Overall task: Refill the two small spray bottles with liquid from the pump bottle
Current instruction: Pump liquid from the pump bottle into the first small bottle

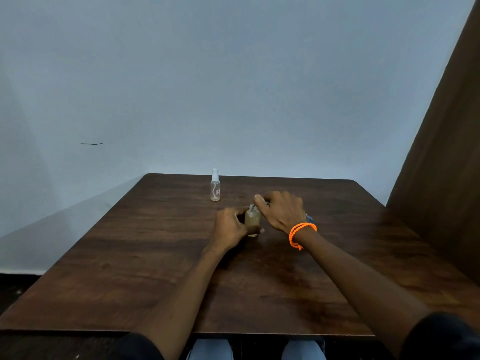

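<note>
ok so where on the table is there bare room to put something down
Bare wood: the whole left side of the table, the near strip between the forearms, and the right side toward the brown panel. Crowded: the middle, where the left hand and right hand work on the small bottle, and behind it, the spray bottle.

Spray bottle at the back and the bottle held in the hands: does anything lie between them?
No. In the head view, only bare wooden table separates the capped spray bottle from the held bottle.
</note>
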Demonstrator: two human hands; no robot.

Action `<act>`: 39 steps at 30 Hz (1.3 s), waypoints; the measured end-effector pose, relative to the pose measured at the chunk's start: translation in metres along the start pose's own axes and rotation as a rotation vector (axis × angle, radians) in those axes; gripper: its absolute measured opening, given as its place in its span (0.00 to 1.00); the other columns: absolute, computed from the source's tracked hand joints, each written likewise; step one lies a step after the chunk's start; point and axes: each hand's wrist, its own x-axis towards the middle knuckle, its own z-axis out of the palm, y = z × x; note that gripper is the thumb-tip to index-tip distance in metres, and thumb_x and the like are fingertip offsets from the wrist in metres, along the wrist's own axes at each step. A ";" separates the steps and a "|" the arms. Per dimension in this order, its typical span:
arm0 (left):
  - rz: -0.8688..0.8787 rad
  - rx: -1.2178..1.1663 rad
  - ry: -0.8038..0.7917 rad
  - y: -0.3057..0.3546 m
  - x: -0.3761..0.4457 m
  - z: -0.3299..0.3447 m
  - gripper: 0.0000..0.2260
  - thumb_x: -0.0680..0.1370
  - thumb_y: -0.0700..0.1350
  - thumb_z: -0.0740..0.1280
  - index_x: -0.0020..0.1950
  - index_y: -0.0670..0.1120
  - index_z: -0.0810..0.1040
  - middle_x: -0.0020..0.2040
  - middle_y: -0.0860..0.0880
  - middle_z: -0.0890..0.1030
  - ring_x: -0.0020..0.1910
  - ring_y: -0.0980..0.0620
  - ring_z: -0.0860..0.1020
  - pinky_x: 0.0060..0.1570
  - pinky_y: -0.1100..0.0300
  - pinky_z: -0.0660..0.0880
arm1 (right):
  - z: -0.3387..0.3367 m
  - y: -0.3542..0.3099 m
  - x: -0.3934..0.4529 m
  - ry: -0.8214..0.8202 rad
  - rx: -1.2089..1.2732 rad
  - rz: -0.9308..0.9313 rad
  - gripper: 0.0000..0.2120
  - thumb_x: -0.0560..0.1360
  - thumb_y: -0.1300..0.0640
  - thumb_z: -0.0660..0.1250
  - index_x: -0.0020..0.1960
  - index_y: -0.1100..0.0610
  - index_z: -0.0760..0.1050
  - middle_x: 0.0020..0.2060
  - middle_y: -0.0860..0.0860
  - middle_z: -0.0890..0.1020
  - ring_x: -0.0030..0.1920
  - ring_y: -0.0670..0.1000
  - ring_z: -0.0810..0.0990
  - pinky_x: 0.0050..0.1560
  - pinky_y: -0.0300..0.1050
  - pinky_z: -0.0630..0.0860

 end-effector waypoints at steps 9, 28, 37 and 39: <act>0.002 -0.006 -0.013 -0.005 0.002 0.001 0.27 0.62 0.53 0.88 0.60 0.51 0.89 0.43 0.57 0.89 0.39 0.67 0.83 0.38 0.68 0.74 | 0.000 -0.004 0.000 -0.052 -0.016 0.033 0.24 0.80 0.38 0.52 0.32 0.51 0.68 0.33 0.52 0.78 0.38 0.60 0.77 0.40 0.48 0.67; 0.007 0.023 -0.016 -0.002 0.001 -0.001 0.27 0.64 0.51 0.88 0.61 0.51 0.89 0.42 0.59 0.88 0.40 0.67 0.83 0.37 0.72 0.73 | -0.001 -0.004 0.001 -0.048 0.001 0.017 0.26 0.79 0.39 0.52 0.34 0.54 0.75 0.32 0.53 0.79 0.39 0.60 0.79 0.38 0.47 0.67; -0.007 0.037 -0.013 -0.004 0.002 0.002 0.30 0.63 0.53 0.88 0.63 0.50 0.88 0.47 0.56 0.89 0.43 0.66 0.84 0.39 0.72 0.74 | -0.007 -0.006 -0.001 -0.050 0.037 0.010 0.24 0.80 0.42 0.53 0.30 0.54 0.68 0.30 0.52 0.76 0.37 0.61 0.76 0.37 0.48 0.65; -0.009 0.033 -0.013 -0.004 0.002 0.002 0.29 0.63 0.52 0.88 0.62 0.51 0.88 0.45 0.57 0.89 0.39 0.68 0.83 0.37 0.72 0.73 | -0.009 -0.005 -0.001 -0.074 0.024 0.016 0.25 0.81 0.42 0.52 0.31 0.53 0.69 0.30 0.51 0.75 0.38 0.60 0.76 0.38 0.48 0.64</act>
